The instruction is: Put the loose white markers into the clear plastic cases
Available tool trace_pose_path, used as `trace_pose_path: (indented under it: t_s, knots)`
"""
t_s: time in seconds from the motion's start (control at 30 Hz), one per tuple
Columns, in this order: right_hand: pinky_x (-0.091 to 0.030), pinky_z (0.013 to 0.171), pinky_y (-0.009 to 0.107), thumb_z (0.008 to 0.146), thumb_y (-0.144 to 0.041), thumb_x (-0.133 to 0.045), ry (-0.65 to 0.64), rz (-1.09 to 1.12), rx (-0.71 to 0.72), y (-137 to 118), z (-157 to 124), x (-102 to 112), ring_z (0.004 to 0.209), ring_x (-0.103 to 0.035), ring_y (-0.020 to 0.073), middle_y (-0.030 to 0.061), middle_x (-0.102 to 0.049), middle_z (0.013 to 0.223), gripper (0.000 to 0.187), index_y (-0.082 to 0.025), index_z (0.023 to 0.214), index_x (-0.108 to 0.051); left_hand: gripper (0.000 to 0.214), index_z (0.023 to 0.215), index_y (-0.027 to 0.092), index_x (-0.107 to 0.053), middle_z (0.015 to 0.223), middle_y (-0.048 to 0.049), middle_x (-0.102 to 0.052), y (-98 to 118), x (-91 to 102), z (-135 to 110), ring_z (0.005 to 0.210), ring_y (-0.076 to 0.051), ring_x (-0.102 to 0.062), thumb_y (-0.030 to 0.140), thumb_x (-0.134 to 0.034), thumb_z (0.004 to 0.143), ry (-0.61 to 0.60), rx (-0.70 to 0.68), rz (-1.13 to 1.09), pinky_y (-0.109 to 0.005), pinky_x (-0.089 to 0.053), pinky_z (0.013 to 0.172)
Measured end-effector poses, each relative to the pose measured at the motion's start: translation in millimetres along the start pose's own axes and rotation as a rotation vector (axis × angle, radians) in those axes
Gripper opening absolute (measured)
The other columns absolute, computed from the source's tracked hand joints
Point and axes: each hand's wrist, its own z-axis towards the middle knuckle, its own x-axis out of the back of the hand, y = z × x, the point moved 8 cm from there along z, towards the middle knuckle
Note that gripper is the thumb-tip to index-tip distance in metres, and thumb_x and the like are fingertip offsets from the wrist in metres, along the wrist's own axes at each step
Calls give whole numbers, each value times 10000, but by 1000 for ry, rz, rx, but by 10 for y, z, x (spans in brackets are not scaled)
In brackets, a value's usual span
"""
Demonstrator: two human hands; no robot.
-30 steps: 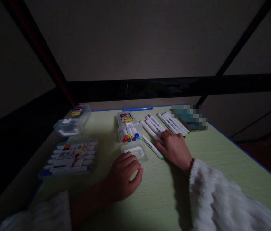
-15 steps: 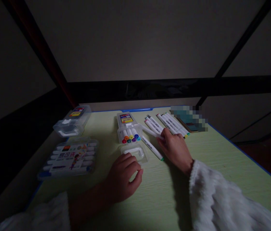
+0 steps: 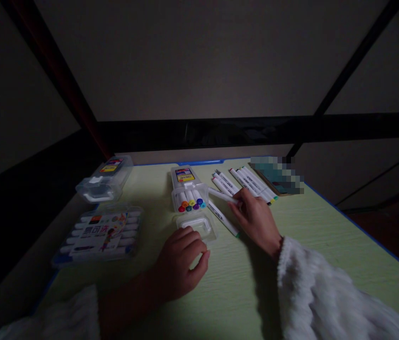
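Observation:
My right hand [image 3: 256, 217] grips a white marker [image 3: 222, 194] between thumb and fingers. The marker's far end points left toward a clear plastic case [image 3: 188, 189], which holds several markers with coloured ends facing me. Below the held one, a white marker with a green end [image 3: 223, 218] lies loose on the table. My left hand [image 3: 183, 264] rests on the table with its fingers curled and thumb close to the index finger; nothing shows in it. Just beyond its knuckles lies the case's clear lid [image 3: 196, 226], partly covered by the fingers.
Several white markers [image 3: 250, 182] lie in a row beyond my right hand, beside a flat teal object [image 3: 273, 174], partly pixelated. At left are another clear case [image 3: 105, 179] and a flat box of markers [image 3: 100, 233]. The pale green table [image 3: 326, 236] has blue edges.
Both hands stay almost in place. The right hand still grips the white marker. The whole view has shifted slightly.

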Motion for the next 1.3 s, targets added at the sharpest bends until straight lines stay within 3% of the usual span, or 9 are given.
trace_pose_path:
  t_s: [0.77, 1.3]
  knots:
    - [-387, 543, 269, 803, -315, -489, 218, 171, 5, -33, -56, 180, 568, -512, 154, 25, -577, 647, 122, -198, 765, -485, 193, 643, 172, -485, 584, 6, -492, 5, 7, -3, 575, -123, -436, 91, -450, 814, 10, -1, 10, -250, -381, 565]
    - [-392, 544, 274, 829, -251, -492, 293, 175, 126, -161, -133, 274, 541, -473, 136, -11, -521, 594, 53, -200, 814, -495, 162, 664, 161, -490, 614, 0, -505, 4, -5, -9, 607, -128, -446, 79, -463, 801, -12, 3, 19, -262, -365, 591]
